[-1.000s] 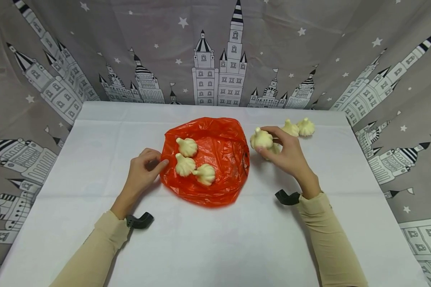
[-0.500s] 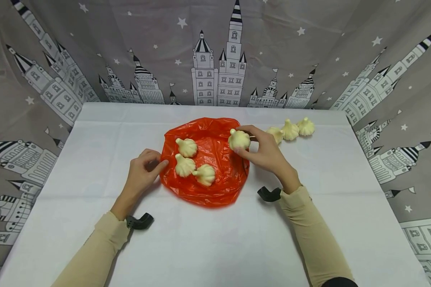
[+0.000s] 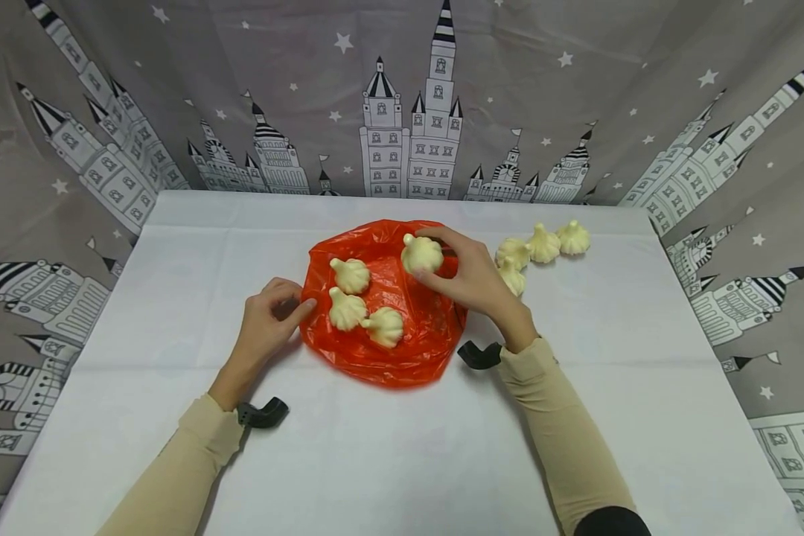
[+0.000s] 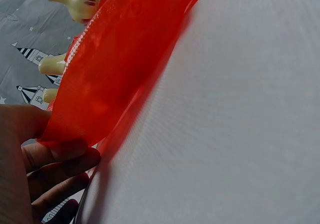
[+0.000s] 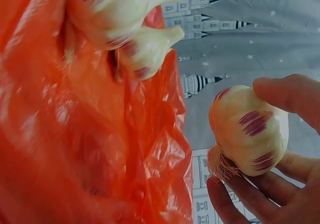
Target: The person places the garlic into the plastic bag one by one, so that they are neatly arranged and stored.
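Note:
A red plastic bag (image 3: 402,366) lies spread with its mouth upward, and three pale garlic bulbs (image 3: 384,327) sit in its left and middle part. At its left edge my left hand (image 3: 265,316) pinches the plastic rim between thumb and fingers. My right hand (image 3: 472,277) holds another garlic bulb (image 3: 421,254) over the back right part of the bag. In the right wrist view this bulb (image 5: 252,129) shows purple streaks and a tuft of roots, with thumb and fingers around it.
Several more garlic bulbs (image 3: 544,244) stand close together on the white table (image 3: 643,320), right of the bag; one is partly behind my right hand. A grey curtain with castles (image 3: 241,59) hangs behind and beside the table.
My right hand has carried its garlic bulb leftward from the group on the table to above the bag. My left hand has stayed at the bag's rim.

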Demonstrator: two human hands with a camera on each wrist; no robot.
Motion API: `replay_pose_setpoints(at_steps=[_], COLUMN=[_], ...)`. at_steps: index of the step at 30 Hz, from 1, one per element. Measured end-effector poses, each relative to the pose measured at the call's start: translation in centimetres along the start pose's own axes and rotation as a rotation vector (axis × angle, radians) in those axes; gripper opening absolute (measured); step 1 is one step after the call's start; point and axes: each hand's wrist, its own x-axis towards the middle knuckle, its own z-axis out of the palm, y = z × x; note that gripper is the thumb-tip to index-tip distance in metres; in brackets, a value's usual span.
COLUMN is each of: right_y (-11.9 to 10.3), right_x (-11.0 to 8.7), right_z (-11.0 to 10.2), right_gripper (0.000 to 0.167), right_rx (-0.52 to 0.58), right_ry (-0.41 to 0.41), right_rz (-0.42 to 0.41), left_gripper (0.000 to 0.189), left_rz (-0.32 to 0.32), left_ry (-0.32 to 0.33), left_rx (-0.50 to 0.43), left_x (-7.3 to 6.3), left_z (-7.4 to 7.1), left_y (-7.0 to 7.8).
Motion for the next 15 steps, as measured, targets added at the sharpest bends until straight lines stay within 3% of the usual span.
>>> replay_pose_setpoints(at_steps=[6,15], right_y=[-0.7,-1.1], right_x=[1.2,2.1], right_z=[0.9,2.1], right_gripper=[0.056,0.056], right_rx=[0.015,0.026], right_ry=[-0.001,-0.025], right_rz=[-0.030,-0.037], left_gripper=[0.010,0.012], left_rz=[0.002,0.007], left_ry=[0.002,-0.019], left_rx=[0.010,-0.006], left_x=[0.0,0.1], left_z=[0.2,0.1], left_y=[-2.3,-2.6])
